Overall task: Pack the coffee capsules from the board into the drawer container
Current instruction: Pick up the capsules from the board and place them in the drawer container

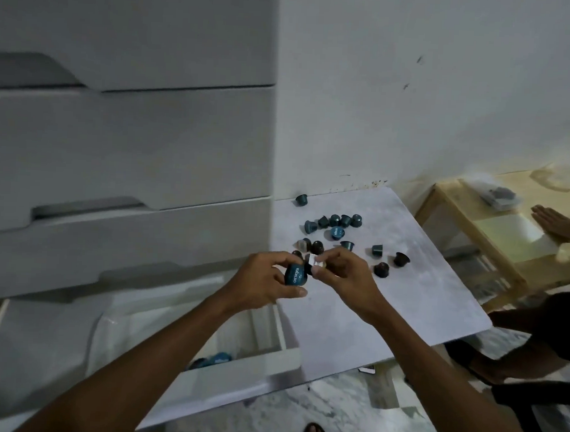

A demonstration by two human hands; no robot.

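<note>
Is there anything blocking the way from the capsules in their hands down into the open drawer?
Nothing visible. The blue capsule in the left hand is just above the open drawer, whose top is uncovered.

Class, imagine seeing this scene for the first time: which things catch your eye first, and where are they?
Two hands meet mid-frame: the left hand holds a blue capsule, the right hand pinches something small beside it. Behind them, loose capsules scatter over the white board; below left, the open drawer waits.

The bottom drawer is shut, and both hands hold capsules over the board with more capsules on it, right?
Not quite: the head view shows the bottom drawer pulled open. The left hand and right hand do hold capsules above the board.
</note>
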